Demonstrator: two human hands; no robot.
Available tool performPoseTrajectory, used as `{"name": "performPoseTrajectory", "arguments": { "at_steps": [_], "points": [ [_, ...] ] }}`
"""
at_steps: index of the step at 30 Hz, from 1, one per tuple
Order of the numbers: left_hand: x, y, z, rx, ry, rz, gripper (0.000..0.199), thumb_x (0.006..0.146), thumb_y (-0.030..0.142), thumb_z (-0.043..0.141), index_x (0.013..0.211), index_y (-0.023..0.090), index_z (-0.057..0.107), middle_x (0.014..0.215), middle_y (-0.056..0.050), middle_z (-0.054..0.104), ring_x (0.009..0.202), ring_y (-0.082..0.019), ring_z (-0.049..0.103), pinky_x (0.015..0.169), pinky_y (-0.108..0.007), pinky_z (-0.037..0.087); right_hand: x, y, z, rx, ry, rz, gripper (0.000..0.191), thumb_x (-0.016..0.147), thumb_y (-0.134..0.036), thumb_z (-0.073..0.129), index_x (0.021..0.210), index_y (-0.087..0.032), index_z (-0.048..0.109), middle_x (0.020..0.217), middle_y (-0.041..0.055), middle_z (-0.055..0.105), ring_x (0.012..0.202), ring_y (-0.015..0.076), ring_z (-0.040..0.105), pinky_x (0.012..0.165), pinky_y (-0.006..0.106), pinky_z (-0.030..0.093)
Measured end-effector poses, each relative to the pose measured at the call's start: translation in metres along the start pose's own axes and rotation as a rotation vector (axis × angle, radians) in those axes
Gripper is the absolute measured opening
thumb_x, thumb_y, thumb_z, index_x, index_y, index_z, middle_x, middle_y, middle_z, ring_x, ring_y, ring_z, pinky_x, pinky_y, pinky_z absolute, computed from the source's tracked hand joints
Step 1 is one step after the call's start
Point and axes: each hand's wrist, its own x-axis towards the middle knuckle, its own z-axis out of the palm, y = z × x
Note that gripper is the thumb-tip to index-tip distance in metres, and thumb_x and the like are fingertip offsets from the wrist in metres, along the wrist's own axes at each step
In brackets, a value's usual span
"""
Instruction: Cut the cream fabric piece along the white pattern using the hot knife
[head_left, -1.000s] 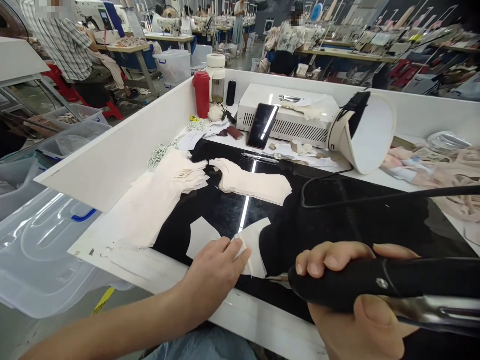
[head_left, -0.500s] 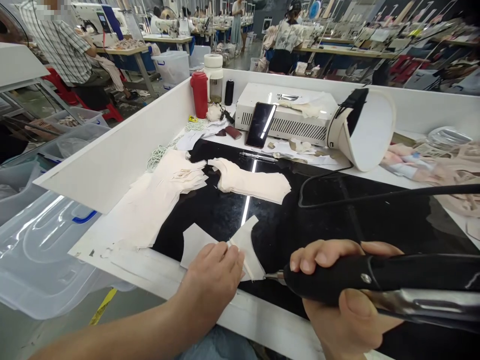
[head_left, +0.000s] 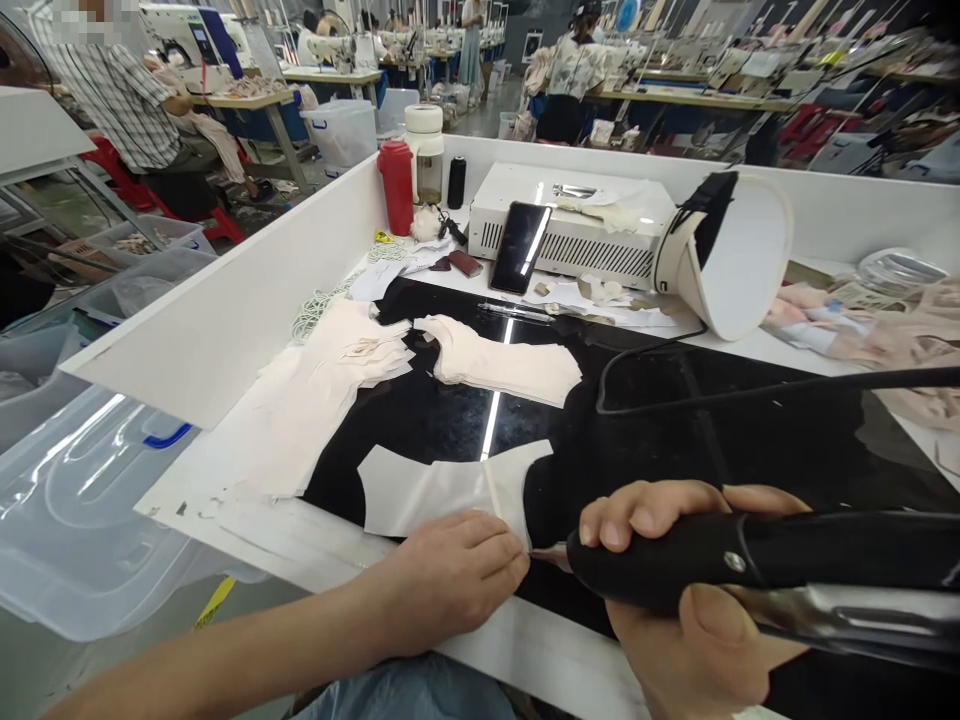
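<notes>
On the glossy black panel (head_left: 637, 440) a pale fabric piece (head_left: 427, 492) lies spread near the front edge. My left hand (head_left: 472, 570) presses on its lower right part, fingers together, with the fabric beneath. My right hand (head_left: 675, 590) is wrapped round a black handheld tool (head_left: 840, 545). The tool's metal tip points left and meets the fabric's lower right corner, beside my left fingertips. Behind the piece lies a small stack of cream fabric pieces (head_left: 510, 368). A larger cream stack (head_left: 307, 400) rests to the left.
At the back stand a red bottle (head_left: 396, 188), a clear jar (head_left: 427, 155), a phone (head_left: 521, 248) leaning on a white vented box (head_left: 577, 215), and a white cone (head_left: 746, 255). A black cable (head_left: 750, 395) crosses at right. Plastic bins and people are beyond the table.
The fabric piece, folded up at its middle before, now lies flatter and wider. My left hand has moved right and down, close to the tool tip. My right hand has barely moved.
</notes>
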Motion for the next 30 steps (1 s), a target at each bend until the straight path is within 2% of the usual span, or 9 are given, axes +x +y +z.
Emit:
{"name": "performPoseTrajectory", "arguments": {
  "at_steps": [4,13,19,26,30],
  "points": [
    [0.0,-0.004,-0.003,0.022,-0.012,0.004,0.026,0.105,0.008,0.05,0.128,0.006,0.063,0.114,-0.011,0.071,0.11,-0.019,0.066,0.101,-0.031,0.057,-0.001,-0.001,-0.001,0.002,0.011,0.019,0.043,0.081,-0.033,0.087,0.115,-0.028,0.061,0.079,-0.004,0.065,0.058,0.0172,0.059,0.048,0.032,0.055],
    [0.0,-0.01,0.001,0.053,0.03,-0.062,0.018,0.107,0.015,0.052,0.118,0.016,0.066,0.123,-0.01,0.07,0.114,-0.021,0.066,0.094,-0.033,0.059,-0.001,0.001,-0.001,0.004,0.014,0.013,0.043,0.081,-0.034,0.087,0.115,-0.028,0.062,0.079,-0.0036,0.065,0.057,0.0176,0.058,0.05,0.033,0.054],
    [0.0,-0.013,0.003,0.054,-0.002,-0.069,0.015,0.105,0.018,0.054,0.117,0.017,0.065,0.124,-0.01,0.069,0.108,-0.021,0.067,0.088,-0.033,0.059,0.0,0.0,0.001,-0.002,0.01,0.005,0.041,0.081,-0.034,0.086,0.115,-0.03,0.064,0.078,-0.0035,0.064,0.056,0.0185,0.056,0.047,0.035,0.053],
    [0.001,-0.014,0.001,0.043,-0.016,-0.077,0.016,0.104,0.017,0.056,0.118,0.016,0.064,0.125,-0.009,0.068,0.108,-0.021,0.066,0.09,-0.034,0.058,0.001,-0.002,-0.001,0.002,-0.006,0.032,0.041,0.082,-0.035,0.087,0.114,-0.03,0.063,0.078,-0.0041,0.065,0.056,0.0175,0.056,0.047,0.033,0.055],
    [0.0,-0.014,0.003,0.041,-0.002,-0.086,0.017,0.104,0.017,0.057,0.119,0.017,0.065,0.126,-0.01,0.068,0.111,-0.022,0.065,0.09,-0.033,0.057,0.007,-0.003,0.0,-0.002,0.039,0.035,0.044,0.078,-0.035,0.09,0.111,-0.028,0.061,0.077,-0.0046,0.065,0.056,0.0171,0.057,0.047,0.032,0.056]
  ]
}}
